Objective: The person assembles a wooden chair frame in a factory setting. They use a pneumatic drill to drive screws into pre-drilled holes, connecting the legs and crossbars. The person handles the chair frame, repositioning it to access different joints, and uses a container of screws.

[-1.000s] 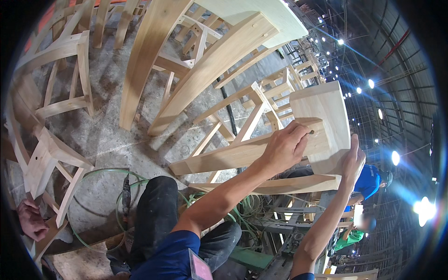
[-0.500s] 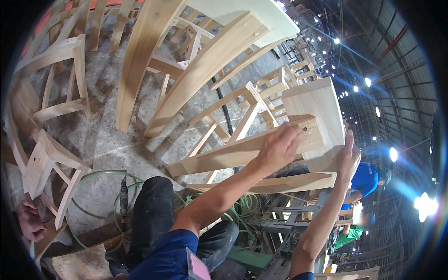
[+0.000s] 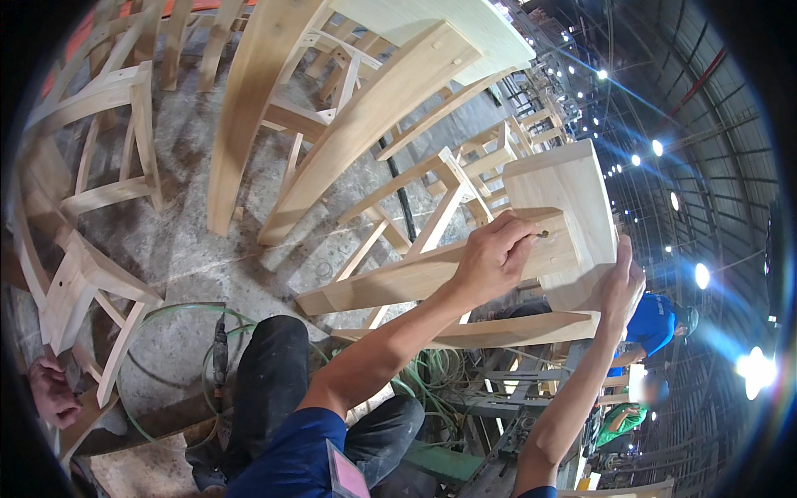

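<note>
A pale wooden board [image 3: 552, 178] stands tilted ahead of me, joined to a long wooden leg [image 3: 415, 270]. My left hand [image 3: 498, 253] pinches a small brass-coloured metal fastener [image 3: 544, 234] at the leg's upper end; its exact kind is too small to tell. My right hand [image 3: 621, 286] grips the board's right edge, thumb upward. Below, a second wooden leg [image 3: 515, 329] runs roughly parallel to the first.
A pneumatic driver [image 3: 220, 353] with a green hose [image 3: 178, 309] is beside my knee. Stool frames [image 3: 100, 290] stand left, a larger legged piece [image 3: 357, 124] ahead. Another person's hand [image 3: 56, 394] is at far left. People in blue [image 3: 652, 319] and green [image 3: 618, 422] work at right.
My left hand's fingertips have closed in on the small fastener at the leg. My right hand stays on the board's edge, shifted very slightly.
</note>
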A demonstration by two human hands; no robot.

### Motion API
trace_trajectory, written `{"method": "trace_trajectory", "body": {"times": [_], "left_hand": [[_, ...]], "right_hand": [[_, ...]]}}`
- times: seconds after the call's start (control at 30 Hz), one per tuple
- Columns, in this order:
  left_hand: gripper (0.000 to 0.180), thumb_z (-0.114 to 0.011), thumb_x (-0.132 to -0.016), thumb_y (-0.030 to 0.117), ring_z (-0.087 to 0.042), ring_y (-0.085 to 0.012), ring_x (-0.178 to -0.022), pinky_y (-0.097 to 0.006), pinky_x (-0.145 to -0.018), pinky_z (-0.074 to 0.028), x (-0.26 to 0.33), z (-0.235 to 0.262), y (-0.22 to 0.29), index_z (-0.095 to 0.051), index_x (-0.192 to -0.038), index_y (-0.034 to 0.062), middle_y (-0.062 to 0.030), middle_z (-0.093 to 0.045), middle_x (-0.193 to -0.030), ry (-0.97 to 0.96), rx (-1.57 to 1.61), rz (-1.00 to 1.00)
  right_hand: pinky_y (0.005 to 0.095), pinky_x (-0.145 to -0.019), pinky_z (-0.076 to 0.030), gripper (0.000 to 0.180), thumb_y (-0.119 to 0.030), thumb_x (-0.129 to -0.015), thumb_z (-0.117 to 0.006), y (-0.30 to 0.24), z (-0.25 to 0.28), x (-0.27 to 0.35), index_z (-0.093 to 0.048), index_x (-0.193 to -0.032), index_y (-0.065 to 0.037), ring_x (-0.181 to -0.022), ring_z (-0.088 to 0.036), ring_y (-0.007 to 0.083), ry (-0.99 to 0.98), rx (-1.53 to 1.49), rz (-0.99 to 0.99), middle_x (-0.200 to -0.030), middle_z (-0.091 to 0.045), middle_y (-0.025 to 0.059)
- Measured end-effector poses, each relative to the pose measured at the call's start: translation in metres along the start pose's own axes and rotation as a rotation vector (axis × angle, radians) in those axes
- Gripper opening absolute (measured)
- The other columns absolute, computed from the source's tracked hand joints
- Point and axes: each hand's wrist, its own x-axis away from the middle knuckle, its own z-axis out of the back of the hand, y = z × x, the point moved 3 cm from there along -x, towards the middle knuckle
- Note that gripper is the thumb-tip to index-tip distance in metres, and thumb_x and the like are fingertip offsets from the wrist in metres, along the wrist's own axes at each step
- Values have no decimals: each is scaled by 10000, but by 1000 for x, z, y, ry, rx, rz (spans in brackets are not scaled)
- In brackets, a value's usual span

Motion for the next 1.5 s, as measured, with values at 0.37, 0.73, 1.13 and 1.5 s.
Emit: {"method": "trace_trajectory", "body": {"times": [0.37,0.73,1.13,1.5], "left_hand": [[138,-664,-873,-48,-565,-117,-603,-256,-514,-419,5,-6,-1,-663,-1005,-9,-86,-631,-821,27,-20,-9],[225,-658,-767,-60,-650,-241,-680,-331,-531,-524,17,-17,4,-604,-981,-16,-110,-588,-890,13,-418,-382],[177,-649,-849,-52,-677,-295,-700,-342,-563,-528,16,-11,4,-605,-1018,-27,-177,-650,-904,68,-212,-208],[205,-661,-812,-81,-656,-288,-651,-359,-535,-522,12,-13,8,-603,-1005,-44,-194,-634,-992,39,-377,-360]], "right_hand": [[407,-618,-395,798,-656,-923,-499,0,2,0,-631,-707,101,-585,-445,216,-21,-6,-17,-532,-457,107],[428,-631,-408,781,-659,-924,-485,0,-2,-2,-639,-688,70,-580,-483,250,15,0,18,-530,-496,140],[431,-650,-431,818,-687,-910,-486,-2,0,2,-633,-632,69,-581,-520,284,45,-19,46,-527,-507,165],[433,-707,-453,754,-666,-912,-490,-8,3,4,-701,-803,50,-659,-556,289,-32,0,0,-616,-571,186]]}}
